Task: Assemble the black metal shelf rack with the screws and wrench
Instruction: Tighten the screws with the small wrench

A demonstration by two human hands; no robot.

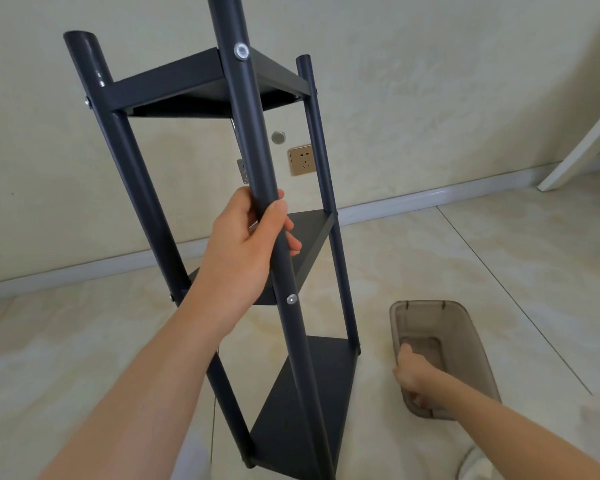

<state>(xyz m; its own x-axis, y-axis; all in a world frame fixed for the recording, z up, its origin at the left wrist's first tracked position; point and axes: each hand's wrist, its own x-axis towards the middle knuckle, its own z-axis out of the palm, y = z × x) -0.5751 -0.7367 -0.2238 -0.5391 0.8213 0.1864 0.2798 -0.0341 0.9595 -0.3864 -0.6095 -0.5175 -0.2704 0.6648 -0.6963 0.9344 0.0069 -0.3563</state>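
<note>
The black metal shelf rack [174, 81] stands upright on the floor, with three triangular shelves bolted between three round posts. My left hand [243, 251] grips the near post [253, 140] just above the middle shelf. Silver screw heads [241, 51] show on that post at the top and middle shelves. My right hand [413, 375] reaches down into the grey plastic bin [478, 351] to the right of the rack, fingers curled at the bin's near wall. What those fingers hold is hidden. No wrench is visible.
A cream wall with a gold power socket [302, 160] and a white baseboard stands right behind the rack. A white slanted leg [582, 147] leans at the far right. Tiled floor extends to the left and right of the rack.
</note>
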